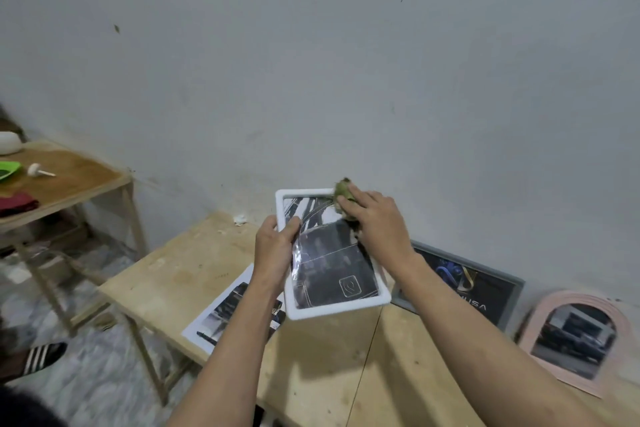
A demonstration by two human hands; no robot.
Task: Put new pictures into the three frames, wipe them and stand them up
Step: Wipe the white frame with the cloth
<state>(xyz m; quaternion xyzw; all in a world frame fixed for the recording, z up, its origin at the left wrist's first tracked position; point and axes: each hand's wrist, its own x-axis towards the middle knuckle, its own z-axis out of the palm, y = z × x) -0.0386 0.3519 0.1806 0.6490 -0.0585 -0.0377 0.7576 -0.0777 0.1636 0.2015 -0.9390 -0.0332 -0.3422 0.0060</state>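
So the white frame [332,253] is being held up in the air over the wooden tabletop [194,274], not resting on it. Its long axis is running away from the person, tilted a bit so the far end is leaning left and the near end is pointing back toward the right. The left hand [275,253] is gripping the left long edge, thumb curled over onto the glass. The right hand [375,222] is pressing a wadded green cloth [343,191] onto the far right corner of the frame, fingers laid fairly flat over it.

That's the bit that matters, I think: the cloth is sitting at the far end, so most of the glass is lying nearer the person, and the wipe probably needs to be coming back down the long axis toward the near edge.

The grey frame [485,284] and the pink arched frame [576,336] are leaning against the wall along the tabletop's back edge, to the right. A loose printed picture [225,308] is lying flat near the left edge, partly under the left forearm.
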